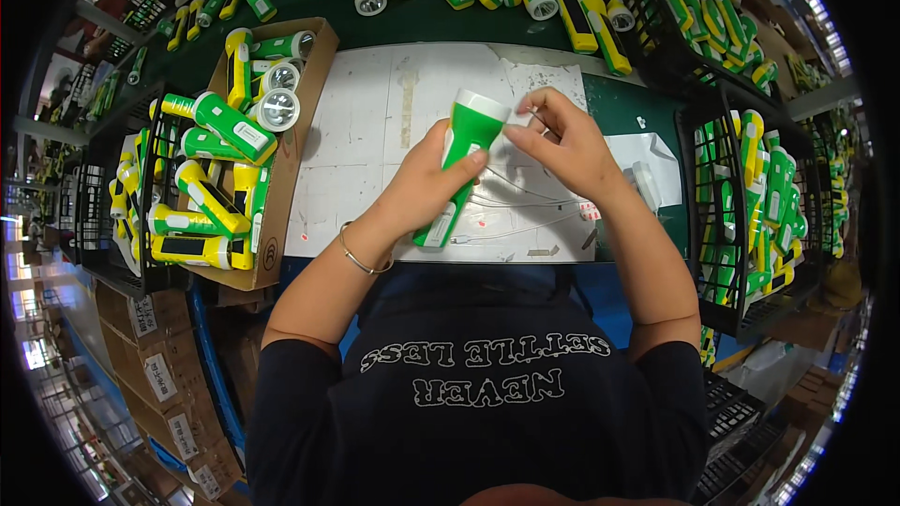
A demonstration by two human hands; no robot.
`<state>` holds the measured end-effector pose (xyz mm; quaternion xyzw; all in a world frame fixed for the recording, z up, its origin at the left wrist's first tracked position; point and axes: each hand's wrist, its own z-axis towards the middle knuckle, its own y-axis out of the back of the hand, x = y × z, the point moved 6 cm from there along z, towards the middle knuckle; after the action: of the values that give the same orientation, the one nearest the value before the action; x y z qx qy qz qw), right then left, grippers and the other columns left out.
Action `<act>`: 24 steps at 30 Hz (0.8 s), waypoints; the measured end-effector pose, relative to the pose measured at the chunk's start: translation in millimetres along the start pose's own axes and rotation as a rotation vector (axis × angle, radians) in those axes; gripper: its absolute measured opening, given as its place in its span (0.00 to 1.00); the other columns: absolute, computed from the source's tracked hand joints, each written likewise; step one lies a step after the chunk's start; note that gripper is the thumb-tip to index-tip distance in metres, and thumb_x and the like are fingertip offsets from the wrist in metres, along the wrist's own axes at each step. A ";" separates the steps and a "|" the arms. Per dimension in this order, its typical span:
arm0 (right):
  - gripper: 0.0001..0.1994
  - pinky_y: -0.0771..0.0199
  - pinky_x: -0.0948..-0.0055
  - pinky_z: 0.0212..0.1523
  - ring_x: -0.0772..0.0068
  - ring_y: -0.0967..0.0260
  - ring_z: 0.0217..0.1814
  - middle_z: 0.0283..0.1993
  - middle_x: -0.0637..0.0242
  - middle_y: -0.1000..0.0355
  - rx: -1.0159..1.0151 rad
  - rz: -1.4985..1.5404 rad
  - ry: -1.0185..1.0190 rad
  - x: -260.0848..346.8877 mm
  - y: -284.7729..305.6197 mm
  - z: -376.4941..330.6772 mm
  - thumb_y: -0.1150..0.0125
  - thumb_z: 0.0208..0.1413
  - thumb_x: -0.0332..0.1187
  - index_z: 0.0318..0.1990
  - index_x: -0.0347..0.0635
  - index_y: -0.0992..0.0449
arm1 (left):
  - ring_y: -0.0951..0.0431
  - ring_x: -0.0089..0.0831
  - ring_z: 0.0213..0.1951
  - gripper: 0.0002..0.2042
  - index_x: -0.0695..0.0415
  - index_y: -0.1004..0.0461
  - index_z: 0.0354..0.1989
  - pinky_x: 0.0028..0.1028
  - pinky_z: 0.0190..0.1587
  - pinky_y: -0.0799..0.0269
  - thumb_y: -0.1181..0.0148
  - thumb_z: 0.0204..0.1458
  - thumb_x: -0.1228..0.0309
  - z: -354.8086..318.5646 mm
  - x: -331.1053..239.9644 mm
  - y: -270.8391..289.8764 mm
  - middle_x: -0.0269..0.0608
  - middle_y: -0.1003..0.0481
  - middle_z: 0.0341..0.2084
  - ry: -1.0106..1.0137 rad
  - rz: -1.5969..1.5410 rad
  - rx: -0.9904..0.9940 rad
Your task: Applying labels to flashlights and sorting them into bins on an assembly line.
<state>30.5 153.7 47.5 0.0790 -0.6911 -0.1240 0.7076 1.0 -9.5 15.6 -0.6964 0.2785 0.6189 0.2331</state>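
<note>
Flashlight, green with a white wide end, is tilted over the white sheet on the table in the head view. The left hand is closed around its body. The right hand is just beside the wide end, fingers bent; whether they pinch something, I cannot tell.

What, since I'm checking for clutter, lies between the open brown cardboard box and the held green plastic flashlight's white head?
Left of that flashlight, up to the box, the head view shows flat white work surface bearing a beige strip.
</note>
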 end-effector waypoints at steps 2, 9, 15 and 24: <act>0.24 0.40 0.80 0.24 0.83 0.38 0.23 0.23 0.70 0.35 0.082 -0.214 0.106 11.2 -0.2 0.9 0.33 0.43 0.40 0.48 0.44 0.32 | 0.26 0.40 0.37 0.24 0.62 0.40 0.52 0.33 0.40 0.30 0.43 0.50 0.64 -8.6 -20.0 -6.1 0.49 0.29 0.39 -0.156 0.416 0.001; 0.33 0.50 0.88 0.23 0.90 0.54 0.22 0.31 0.78 0.37 0.283 -0.023 -0.053 -4.1 15.0 -5.7 0.26 0.32 0.36 0.51 0.52 0.33 | 0.26 0.42 0.36 0.19 0.55 0.31 0.42 0.35 0.36 0.30 0.38 0.37 0.73 -29.8 -44.2 26.2 0.43 0.27 0.34 -0.199 1.119 -0.044; 0.34 0.54 0.89 0.21 0.90 0.58 0.21 0.33 0.78 0.37 0.292 0.106 -0.040 -7.3 7.4 -3.1 0.26 0.32 0.32 0.52 0.51 0.34 | 0.26 0.44 0.36 0.18 0.58 0.32 0.42 0.35 0.38 0.30 0.38 0.39 0.71 -40.9 -39.8 39.9 0.45 0.27 0.35 -0.113 1.089 -0.021; 0.36 0.56 0.90 0.21 0.92 0.59 0.20 0.37 0.75 0.35 0.256 0.152 -0.030 2.3 11.5 -1.3 0.26 0.30 0.30 0.53 0.50 0.36 | 0.26 0.45 0.39 0.19 0.59 0.30 0.42 0.33 0.40 0.30 0.37 0.38 0.72 -42.3 -59.5 55.4 0.47 0.27 0.35 -0.205 0.993 -0.105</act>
<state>32.6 164.0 52.9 0.1143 -0.7157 0.0180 0.6888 -10.2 -72.7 81.1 -0.4264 0.5200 0.7335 -0.0985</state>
